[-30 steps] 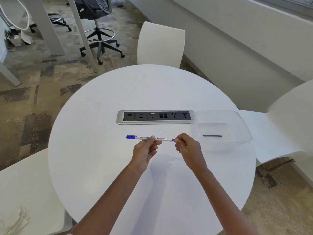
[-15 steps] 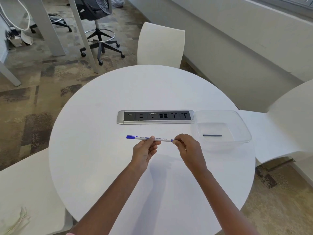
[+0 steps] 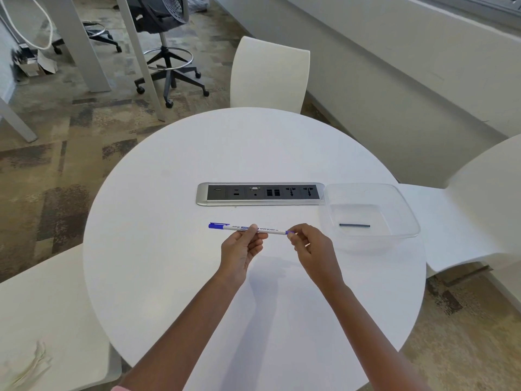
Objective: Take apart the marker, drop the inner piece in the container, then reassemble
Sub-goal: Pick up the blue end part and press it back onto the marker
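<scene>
A thin white whiteboard marker (image 3: 270,230) with a blue cap at its left end is held level above the round white table (image 3: 169,277). My left hand (image 3: 242,249) pinches the marker's barrel near the middle. My right hand (image 3: 310,246) pinches its right end, where a small blue end piece shows at the fingertips. To the right stands a clear plastic container (image 3: 406,215), and a dark thin inner piece (image 3: 354,225) lies flat on its bottom.
A silver and black power socket strip (image 3: 260,193) is set into the table just behind the marker. White chairs stand at the far side (image 3: 269,74), the right (image 3: 479,210) and the near left (image 3: 42,320). A black office chair (image 3: 166,46) stands on the carpet beyond.
Both hands hold the marker in nearly the same place. The right fingertips have shifted slightly at the marker's end, so a bit of blue now shows there.
</scene>
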Demonstrator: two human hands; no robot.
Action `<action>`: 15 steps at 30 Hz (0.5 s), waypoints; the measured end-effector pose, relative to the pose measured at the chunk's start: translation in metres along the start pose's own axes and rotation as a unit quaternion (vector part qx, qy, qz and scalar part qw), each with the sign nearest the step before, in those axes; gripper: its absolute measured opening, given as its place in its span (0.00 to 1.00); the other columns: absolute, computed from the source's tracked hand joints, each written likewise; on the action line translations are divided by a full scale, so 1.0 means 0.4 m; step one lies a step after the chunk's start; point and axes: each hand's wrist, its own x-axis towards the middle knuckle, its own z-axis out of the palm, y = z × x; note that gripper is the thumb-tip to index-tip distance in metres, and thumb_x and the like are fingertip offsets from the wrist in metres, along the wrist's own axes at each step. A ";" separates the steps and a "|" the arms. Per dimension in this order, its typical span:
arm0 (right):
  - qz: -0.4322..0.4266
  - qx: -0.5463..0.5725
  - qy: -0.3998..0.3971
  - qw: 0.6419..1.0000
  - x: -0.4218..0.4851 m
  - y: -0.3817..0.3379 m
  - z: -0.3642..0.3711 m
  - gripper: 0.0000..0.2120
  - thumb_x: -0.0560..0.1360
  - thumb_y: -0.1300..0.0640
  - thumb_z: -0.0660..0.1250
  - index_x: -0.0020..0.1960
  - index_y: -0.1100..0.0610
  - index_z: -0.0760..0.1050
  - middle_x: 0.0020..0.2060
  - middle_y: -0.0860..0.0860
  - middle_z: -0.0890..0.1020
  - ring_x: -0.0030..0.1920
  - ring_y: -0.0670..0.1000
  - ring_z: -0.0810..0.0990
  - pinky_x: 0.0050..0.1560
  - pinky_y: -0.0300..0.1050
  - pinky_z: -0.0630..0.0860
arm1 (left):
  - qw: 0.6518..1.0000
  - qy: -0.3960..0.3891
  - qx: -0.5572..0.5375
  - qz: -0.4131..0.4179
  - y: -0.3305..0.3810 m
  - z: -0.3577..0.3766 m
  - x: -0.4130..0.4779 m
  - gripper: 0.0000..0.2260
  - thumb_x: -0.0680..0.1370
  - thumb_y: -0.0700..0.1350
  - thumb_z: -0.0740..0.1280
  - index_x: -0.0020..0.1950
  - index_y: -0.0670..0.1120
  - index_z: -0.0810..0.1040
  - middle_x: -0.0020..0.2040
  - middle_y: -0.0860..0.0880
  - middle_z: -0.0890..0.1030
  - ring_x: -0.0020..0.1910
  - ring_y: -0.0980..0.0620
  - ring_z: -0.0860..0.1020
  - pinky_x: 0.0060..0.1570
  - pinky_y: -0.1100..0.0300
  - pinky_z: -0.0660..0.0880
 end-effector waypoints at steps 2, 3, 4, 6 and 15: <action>-0.050 -0.055 0.010 0.997 -0.003 0.003 -0.001 0.04 0.75 0.62 0.63 0.44 0.60 0.76 0.35 0.54 0.78 0.35 0.52 0.73 0.34 0.38 0.66 | 1.000 -0.004 0.003 0.000 -0.001 -0.001 0.001 0.06 0.77 0.40 0.66 0.40 0.41 0.78 0.27 0.49 0.83 0.24 0.59 0.78 0.30 0.69 0.78; -0.068 -0.082 0.009 0.994 -0.002 0.004 -0.002 0.05 0.75 0.62 0.63 0.44 0.61 0.77 0.35 0.56 0.77 0.34 0.51 0.71 0.34 0.38 0.65 | 1.000 -0.006 0.003 0.000 -0.002 -0.001 0.001 0.06 0.77 0.40 0.66 0.40 0.41 0.78 0.27 0.49 0.83 0.24 0.59 0.78 0.30 0.69 0.78; -0.079 -0.099 0.006 0.992 -0.002 0.004 -0.003 0.05 0.75 0.62 0.62 0.44 0.62 0.77 0.35 0.57 0.77 0.33 0.52 0.70 0.34 0.40 0.65 | 1.000 -0.007 0.002 0.000 -0.003 -0.001 0.002 0.07 0.77 0.40 0.66 0.40 0.41 0.78 0.26 0.50 0.83 0.24 0.59 0.78 0.30 0.69 0.78; -0.082 -0.098 -0.001 0.992 0.000 0.001 -0.003 0.06 0.75 0.63 0.62 0.43 0.63 0.76 0.34 0.59 0.76 0.33 0.53 0.70 0.35 0.45 0.67 | 1.000 -0.007 -0.002 0.004 -0.005 0.001 0.001 0.07 0.77 0.39 0.65 0.40 0.40 0.78 0.26 0.50 0.82 0.24 0.59 0.78 0.30 0.69 0.78; 0.123 0.105 -0.057 0.985 0.023 -0.015 -0.002 0.19 0.77 0.59 0.58 0.28 0.53 0.71 0.24 0.50 0.71 0.27 0.49 0.68 0.29 0.36 0.66 | 0.999 -0.003 0.009 0.036 -0.009 0.005 0.001 0.06 0.77 0.39 0.65 0.41 0.40 0.78 0.27 0.50 0.83 0.25 0.59 0.79 0.31 0.69 0.78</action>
